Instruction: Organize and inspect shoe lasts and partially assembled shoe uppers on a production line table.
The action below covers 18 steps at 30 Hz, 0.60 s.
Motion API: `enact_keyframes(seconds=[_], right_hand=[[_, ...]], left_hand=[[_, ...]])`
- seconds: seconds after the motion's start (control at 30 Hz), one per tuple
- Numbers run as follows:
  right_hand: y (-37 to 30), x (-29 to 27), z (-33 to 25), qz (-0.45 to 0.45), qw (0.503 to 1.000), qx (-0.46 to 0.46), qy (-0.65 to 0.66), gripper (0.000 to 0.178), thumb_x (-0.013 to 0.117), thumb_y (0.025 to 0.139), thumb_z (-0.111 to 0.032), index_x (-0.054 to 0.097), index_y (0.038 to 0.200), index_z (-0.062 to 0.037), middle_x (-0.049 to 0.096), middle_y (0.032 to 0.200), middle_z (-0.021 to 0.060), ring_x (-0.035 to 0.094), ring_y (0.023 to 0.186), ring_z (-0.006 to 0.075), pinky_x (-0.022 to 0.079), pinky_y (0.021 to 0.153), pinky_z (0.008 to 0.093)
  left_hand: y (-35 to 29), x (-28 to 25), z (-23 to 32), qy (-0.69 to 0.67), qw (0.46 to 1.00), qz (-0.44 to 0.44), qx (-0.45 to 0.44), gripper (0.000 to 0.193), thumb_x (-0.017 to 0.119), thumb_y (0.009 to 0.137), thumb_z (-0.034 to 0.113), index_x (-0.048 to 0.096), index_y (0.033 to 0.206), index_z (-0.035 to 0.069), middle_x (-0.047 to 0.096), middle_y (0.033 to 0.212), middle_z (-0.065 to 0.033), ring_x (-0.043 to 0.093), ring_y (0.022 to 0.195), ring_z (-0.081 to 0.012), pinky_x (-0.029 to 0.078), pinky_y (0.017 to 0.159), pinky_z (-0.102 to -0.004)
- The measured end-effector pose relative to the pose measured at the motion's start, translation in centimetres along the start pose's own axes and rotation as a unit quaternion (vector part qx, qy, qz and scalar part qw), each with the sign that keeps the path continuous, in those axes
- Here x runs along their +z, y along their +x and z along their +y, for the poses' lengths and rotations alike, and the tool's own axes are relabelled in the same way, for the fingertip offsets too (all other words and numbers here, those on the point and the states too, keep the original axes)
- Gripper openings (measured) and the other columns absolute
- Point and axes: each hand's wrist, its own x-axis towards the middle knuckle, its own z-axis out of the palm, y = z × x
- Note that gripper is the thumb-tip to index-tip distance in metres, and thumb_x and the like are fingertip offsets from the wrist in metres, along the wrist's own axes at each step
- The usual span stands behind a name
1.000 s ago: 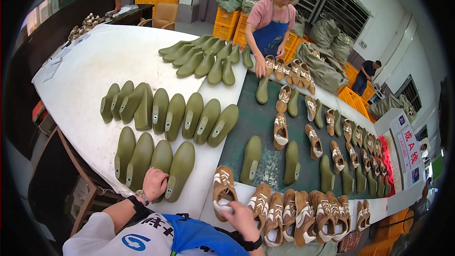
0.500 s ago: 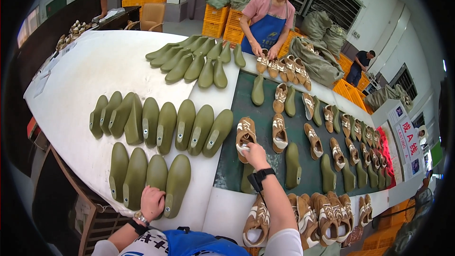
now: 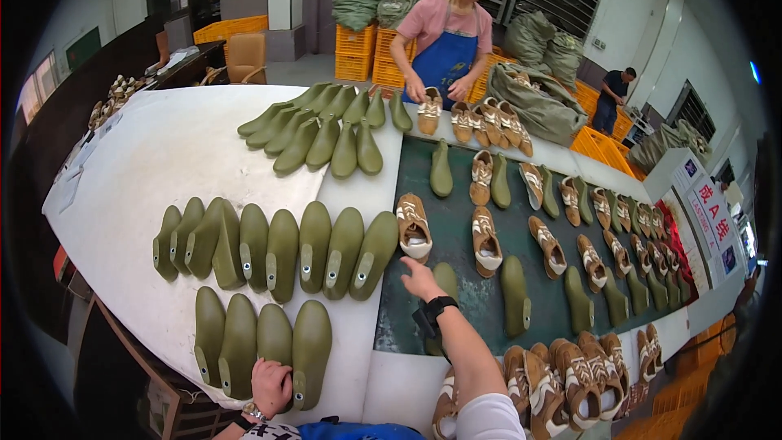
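My left hand has its fingers curled round the heel end of an olive-green shoe last, in the nearest row on the white table. Just below the heel of a brown sneaker with white stripes is my right hand, empty, its fingers stretched and apart. That sneaker rests on the dark green mat, toe pointing away from me. Another green last lies beside my right hand, partly covered by my wrist.
Several green lasts stand in rows on the white table. Brown sneakers and lasts line the mat, with more sneakers along the near edge. Across the table, a person in a blue apron has hands near a sneaker.
My right hand has let go of the brown sneaker and drawn back toward me. The left hand remains on its last. The person opposite has moved their hands apart. My view has shifted.
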Motion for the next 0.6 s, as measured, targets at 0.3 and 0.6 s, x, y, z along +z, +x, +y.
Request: enact_keyframes(seconds=[0.3,0.6], right_hand=[[-14.1,7.3,-12.6,-0.229,0.948,-0.207,0.076,0.053,0.060,0.082,-0.036,0.048,0.130,-0.0157,0.051,0.125,0.0228,0.051,0.113,0.0371,0.043,0.093,0.0411],[-19.1,14.6,-17.1,-0.139,0.979,-0.150,-0.012,0.056,0.061,0.082,-0.045,0.050,0.128,-0.0153,0.030,0.140,0.0279,0.033,0.124,0.0469,0.034,0.102,0.0484]], left_hand=[[0.9,-0.5,0.1,-0.015,0.999,0.023,0.045,0.029,0.062,0.072,0.006,0.060,0.100,0.005,0.059,0.099,-0.0143,0.054,0.102,-0.0327,0.036,0.097,-0.0484],[-0.9,3.2,-4.2,-0.423,0.839,-0.038,-0.340,0.060,0.062,0.079,0.014,0.038,0.131,-0.002,0.040,0.132,-0.0194,0.039,0.123,-0.0287,0.032,0.103,-0.0332]])
